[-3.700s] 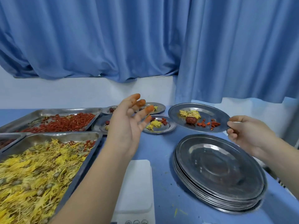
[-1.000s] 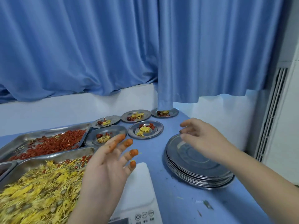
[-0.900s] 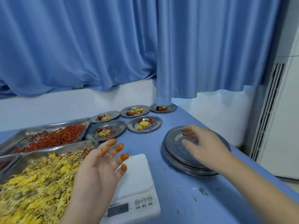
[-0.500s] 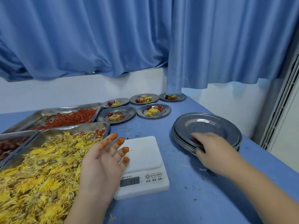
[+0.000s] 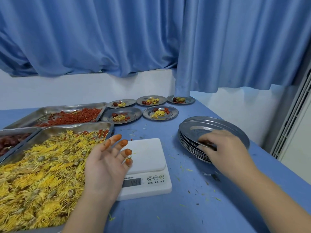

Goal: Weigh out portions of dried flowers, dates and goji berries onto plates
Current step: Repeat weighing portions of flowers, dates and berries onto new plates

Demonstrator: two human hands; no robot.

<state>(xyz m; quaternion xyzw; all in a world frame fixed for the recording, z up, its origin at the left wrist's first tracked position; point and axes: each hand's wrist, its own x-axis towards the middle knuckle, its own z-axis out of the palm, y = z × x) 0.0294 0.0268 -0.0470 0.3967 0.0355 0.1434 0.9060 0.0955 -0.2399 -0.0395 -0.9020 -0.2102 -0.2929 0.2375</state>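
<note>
Head view. The right hand (image 5: 225,148) was found curled over the near rim of the top plate (image 5: 200,130), its fingers pinching the edge. The plate appeared tilted up off the stack of plates (image 5: 188,145) beneath it; the thumb was hidden. The left hand (image 5: 107,163) was open with fingers spread and orange-stained fingertips (image 5: 123,142) raised. It held nothing and hung over the 9 o'clock edge of the scale (image 5: 148,155), whose platform was bare. Taking the scale as centre, the stack stood near at 2 o'clock and the tray of dried flowers (image 5: 42,174) lay just beside at 9 o'clock. The goji berries (image 5: 72,116) were at 11 o'clock, the dates (image 5: 10,142) at 10 o'clock by the frame's edge, and five filled plates (image 5: 159,113) at 12 o'clock, all on the blue desk (image 5: 185,216). Assessment: the plate looked thin, stiff and light, with a slick metal face, and it nested closely in its fellows. The rim was judged the only sound hold, thumb under and fingers over, lifted at a tilt to free it. The flowers looked very light, loose and brittle, likely to shed; a soft pinch would suit.
</note>
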